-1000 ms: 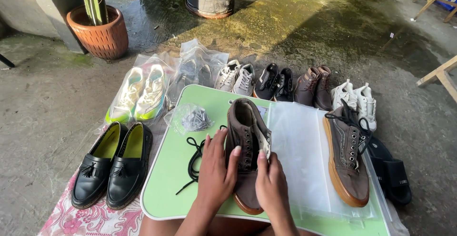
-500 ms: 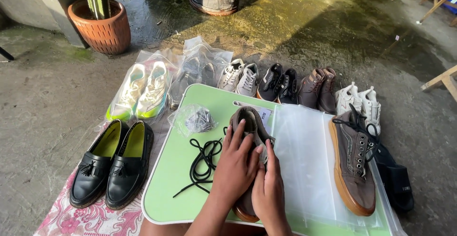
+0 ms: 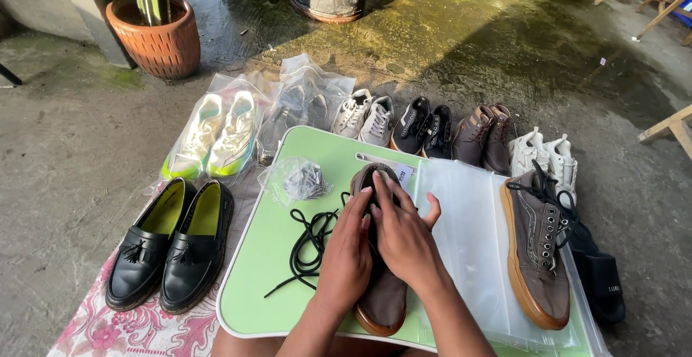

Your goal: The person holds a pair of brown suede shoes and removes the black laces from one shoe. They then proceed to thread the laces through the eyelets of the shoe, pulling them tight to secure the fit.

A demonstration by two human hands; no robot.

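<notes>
Change since one second ago: the brown shoe (image 3: 382, 296) then lay on its side on the green tabletop (image 3: 270, 256) with its opening facing right and the hands gripping it lower down. It now lies with the toe toward the person and the heel end away. Both hands have moved up over the upper. The black lace (image 3: 311, 242), previously close against the shoe's left side, is now spread in loose loops on the tabletop, apart from the shoe. Judgement: the lace is out of this shoe, and the work in hand is on the bare upper.

Hand state: the left hand (image 3: 348, 252) lies on the left side of the upper, fingers extended and curled lightly over it. The right hand (image 3: 405, 238) covers the middle and right side, fingers spread, thumb raised. Both press and hold the shoe; neither is closed into a fist. Whether any finger reaches inside the opening cannot be told, since the hands hide it.

Position: the shoe sits directly under both hands, at the near centre of the tabletop. The lace lies just left of the left hand. The matching laced shoe (image 3: 537, 252) rests well to the right, on clear plastic sheets (image 3: 461, 256).
</notes>
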